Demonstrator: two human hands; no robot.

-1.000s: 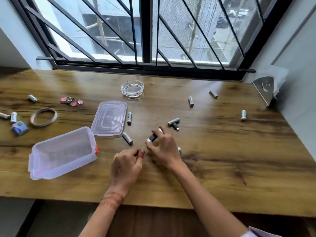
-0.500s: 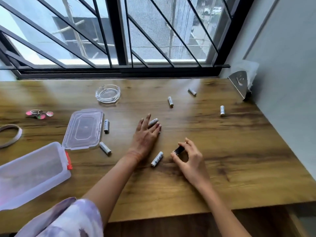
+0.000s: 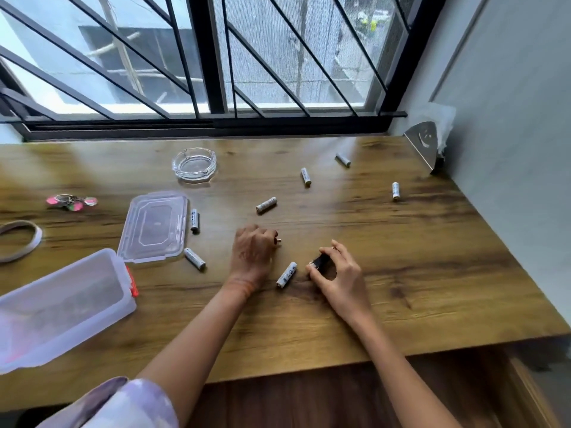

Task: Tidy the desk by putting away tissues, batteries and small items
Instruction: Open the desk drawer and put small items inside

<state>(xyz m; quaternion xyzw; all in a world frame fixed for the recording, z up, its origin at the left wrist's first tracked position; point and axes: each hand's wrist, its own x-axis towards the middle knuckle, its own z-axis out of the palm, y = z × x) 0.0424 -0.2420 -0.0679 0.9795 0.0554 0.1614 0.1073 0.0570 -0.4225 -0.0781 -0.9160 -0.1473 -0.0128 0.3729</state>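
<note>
**Hand and Item Positions on the Desk**

The left hand (image 3: 253, 254) rests on the wooden desk (image 3: 401, 273), fingers curled into a loose fist around a small item whose metal tip (image 3: 278, 241) protrudes to the right; the item itself cannot be identified. The right hand (image 3: 338, 278) pinches a small black object (image 3: 319, 261) between thumb and fingers, just above the desk surface.

Reference landmark: the clear lid (image 3: 154, 227), lying flat on the desk.

- One battery (image 3: 194, 220) touches or nearly touches the lid's right edge.
- A second battery (image 3: 194, 258) lies just off the lid's near right corner.
- A third battery (image 3: 286, 274) lies well right of the lid, between the two hands.
- Further batteries (image 3: 266, 205) (image 3: 306, 176) (image 3: 343, 159) (image 3: 395, 191) lie scattered right of the lid, toward the window.
- The open clear plastic box (image 3: 61, 304) sits nearer than the lid, to its left.
- The glass ashtray (image 3: 194, 164) stands beyond the lid.
- A keyring with pink tags (image 3: 71, 201) lies left of the lid.
- The tissue holder (image 3: 428, 143) stands far right of the lid, in the corner.
</note>
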